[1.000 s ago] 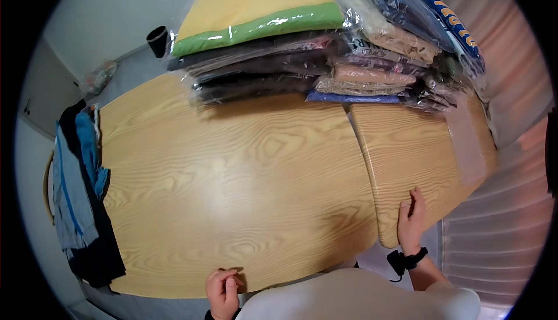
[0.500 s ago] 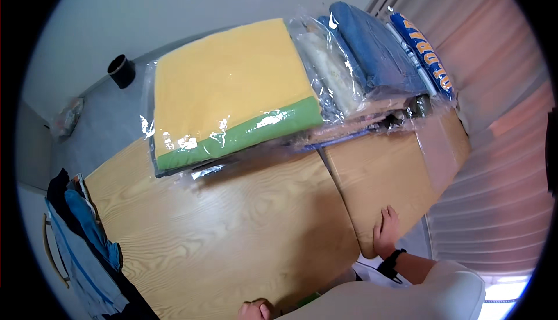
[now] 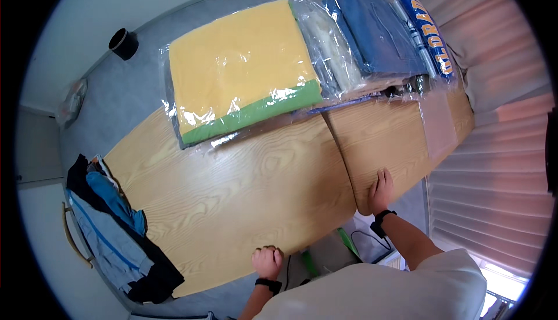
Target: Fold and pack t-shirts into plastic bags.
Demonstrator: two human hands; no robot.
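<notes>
My left hand (image 3: 268, 262) is curled into a fist at the near edge of the wooden table (image 3: 232, 204), with no object showing in it. Farther right, my right hand (image 3: 381, 190) lies with fingers stretched out on the narrower wooden tabletop section (image 3: 386, 140), near its rounded corner. Neither hand touches the clothes. Across the far side lies a flat yellow and green folded garment (image 3: 241, 67) in clear plastic. Beside it stand bagged folded blue jeans (image 3: 378, 29) and a blue bagged garment with orange lettering (image 3: 429, 35).
Grey, black and teal clothes (image 3: 110, 233) lie heaped over the table's left end. A black bin (image 3: 123, 44) and a clear plastic bag (image 3: 72, 102) are on the floor beyond. Pale curtains (image 3: 488, 186) hang along the right. A dark seam (image 3: 343, 166) divides the tabletop.
My view has shifted, so the tabletop and clothes sit higher in it and more of both forearms shows. My left fist has come fully into view; both hands stay at the table edge.
</notes>
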